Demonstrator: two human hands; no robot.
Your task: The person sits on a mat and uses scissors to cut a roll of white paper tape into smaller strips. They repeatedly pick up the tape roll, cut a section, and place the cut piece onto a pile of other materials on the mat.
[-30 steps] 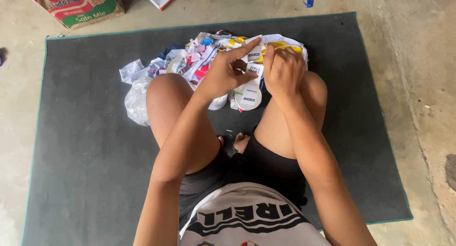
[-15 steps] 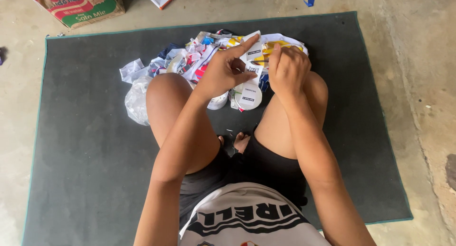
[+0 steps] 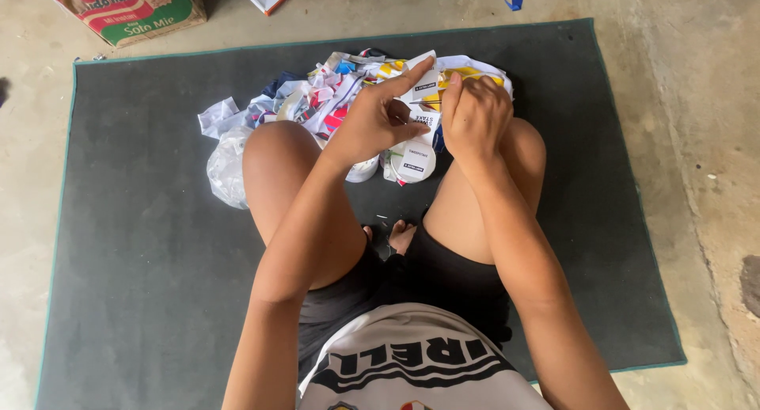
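The left hand [image 3: 378,123] pinches a small white printed paper piece [image 3: 422,84] between thumb and extended forefinger, the other fingers curled in; the right hand [image 3: 475,117] is closed in a loose fist just beside it, thumb up against the same piece, though what its fingers enclose cannot be told; the piece is held above the person's raised knees, over the near edge of a heap of torn coloured paper and wrappers [image 3: 324,97]; the heap lies on a dark grey mat [image 3: 142,244] in front of the legs, with a crumpled clear plastic bag [image 3: 226,168] at its left side beside the left knee; two round white lids or tubs [image 3: 417,161] sit just below the hands, between the knees, touching the heap; the mat rests on a bare concrete floor [image 3: 697,101]; a cardboard box [image 3: 131,10] printed in red and green stands off the mat's far left corner; a small blue scrap [image 3: 515,1] lies on the floor beyond the far edge.
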